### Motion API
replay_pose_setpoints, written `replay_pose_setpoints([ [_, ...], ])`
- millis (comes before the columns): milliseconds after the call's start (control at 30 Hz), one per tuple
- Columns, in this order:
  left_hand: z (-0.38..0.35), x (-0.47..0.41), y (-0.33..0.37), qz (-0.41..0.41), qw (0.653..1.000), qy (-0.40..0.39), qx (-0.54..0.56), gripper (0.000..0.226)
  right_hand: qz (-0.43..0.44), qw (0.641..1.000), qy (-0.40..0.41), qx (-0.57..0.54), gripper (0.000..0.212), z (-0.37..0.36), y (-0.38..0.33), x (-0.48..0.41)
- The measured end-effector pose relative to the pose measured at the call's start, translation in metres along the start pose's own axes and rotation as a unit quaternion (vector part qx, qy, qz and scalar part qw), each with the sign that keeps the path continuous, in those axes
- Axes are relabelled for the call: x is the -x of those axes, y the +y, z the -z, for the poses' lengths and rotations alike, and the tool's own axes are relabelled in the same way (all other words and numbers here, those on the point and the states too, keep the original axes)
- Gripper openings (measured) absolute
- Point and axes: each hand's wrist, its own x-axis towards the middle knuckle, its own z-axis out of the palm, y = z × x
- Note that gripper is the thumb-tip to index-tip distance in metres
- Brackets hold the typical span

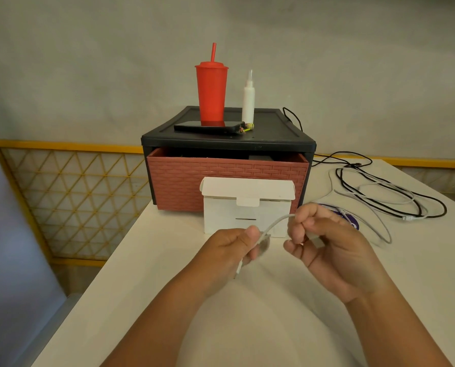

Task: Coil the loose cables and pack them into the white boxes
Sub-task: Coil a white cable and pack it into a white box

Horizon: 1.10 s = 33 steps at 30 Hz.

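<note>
Cream tabletop (147,300), grey wall (88,62) behind. Left hand (231,250) and right hand (327,247) each pinch a thin white cable (274,222) spanning them. Behind: white cardboard box (221,215), lid flap raised; red brick-patterned drawer (181,181). Right: tangled black cable (433,200) and pale grey cable (380,226).

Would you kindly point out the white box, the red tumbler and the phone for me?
white box (247,215): head view, on its front wall, below the lid's tab.
red tumbler (211,94): head view, on the middle of its body.
phone (194,127): head view, on its dark top face.
</note>
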Motion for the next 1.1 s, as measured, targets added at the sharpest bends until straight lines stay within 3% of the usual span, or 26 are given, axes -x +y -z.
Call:
replay_pose_setpoints([
  [67,-0.001,0.001,-0.001,0.001,0.999,-0.033,-0.001,0.056,0.025,0.997,0.04,0.057,0.014,0.003,0.002,-0.003],
  [200,-0.004,0.004,-0.003,0.029,0.995,-0.092,0.02,0.042,0.092,0.959,0.067,0.259,0.006,0.007,0.01,-0.007],
  [400,-0.009,0.005,-0.001,0.015,0.986,-0.1,0.132,0.039,0.072,0.907,0.075,0.409,0.028,-0.003,0.024,-0.008],
  [500,-0.009,0.004,-0.002,0.018,0.986,-0.093,0.139,0.042,0.046,0.925,0.103,0.362,0.023,-0.008,0.03,-0.011],
  [600,-0.009,0.002,-0.002,0.027,0.987,-0.08,0.135,0.042,-0.011,0.973,0.119,0.2,0.012,-0.005,0.027,-0.012],
  [700,-0.006,0.001,-0.006,0.043,0.992,-0.054,0.105,0.045,-0.064,0.987,0.105,0.101,0.005,-0.001,0.024,-0.011],
  [1100,-0.005,0.001,-0.002,0.057,0.992,-0.046,0.104,0.044,-0.116,0.99,0.005,0.078,0.022,-0.004,0.031,-0.01],
])
